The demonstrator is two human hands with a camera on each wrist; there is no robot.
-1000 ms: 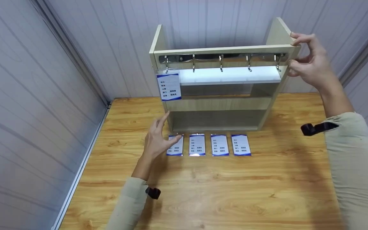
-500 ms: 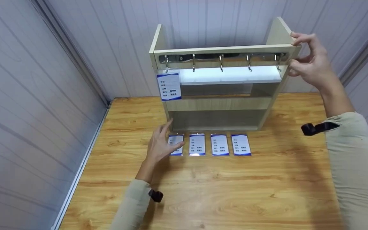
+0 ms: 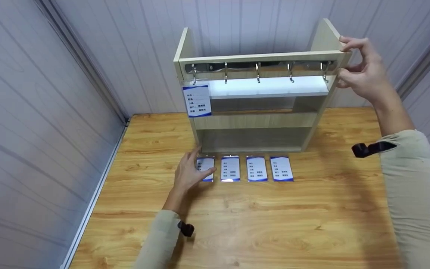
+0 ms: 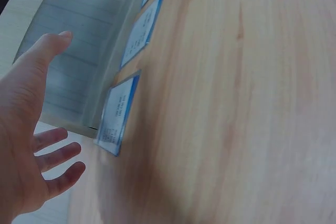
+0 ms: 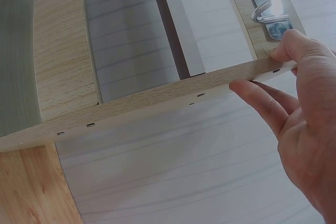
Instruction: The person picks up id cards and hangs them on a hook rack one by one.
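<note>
Nearest the person, the left hand point(image 3: 189, 172) hovered low over the wooden bench point(image 3: 259, 228), fingers spread and relaxed, holding nothing, its fingertips just over the leftmost card point(image 3: 205, 169) of a row of four blue-and-white name cards lying flat in front of the shelf unit point(image 3: 256, 121). The other three cards point(image 3: 256, 169) lay side by side to its right, apart from the hand. Behind them the shelf unit stood upright against the wall, with one card point(image 3: 197, 101) already hanging from the leftmost of five metal hooks point(image 3: 258, 72). The right hand point(image 3: 360, 73) pinched the unit's upper right corner, thumb and fingers curled round the side panel's edge, steadying it. The step in hand looked like picking up the next card; that would call for lifting a thin, flat card off the bench by its edge.
</note>
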